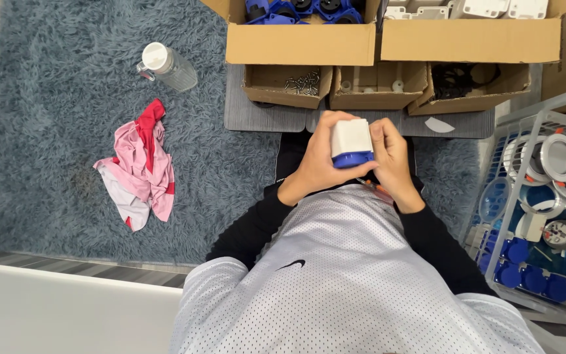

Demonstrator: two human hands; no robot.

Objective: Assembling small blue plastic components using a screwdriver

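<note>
A white box-shaped plastic part with a blue base is held in front of my chest by both hands. My left hand wraps it from the left. My right hand grips it from the right, fingers over its top edge. A thin orange-handled tool shows just below the part, under my right hand; which hand holds it cannot be told. I sit on a shaggy grey-blue rug.
Cardboard boxes stand ahead: blue parts, white parts, screws, small white pieces, black pieces. A wire basket of blue and white parts is at the right. A plastic bottle and pink-red cloth lie left.
</note>
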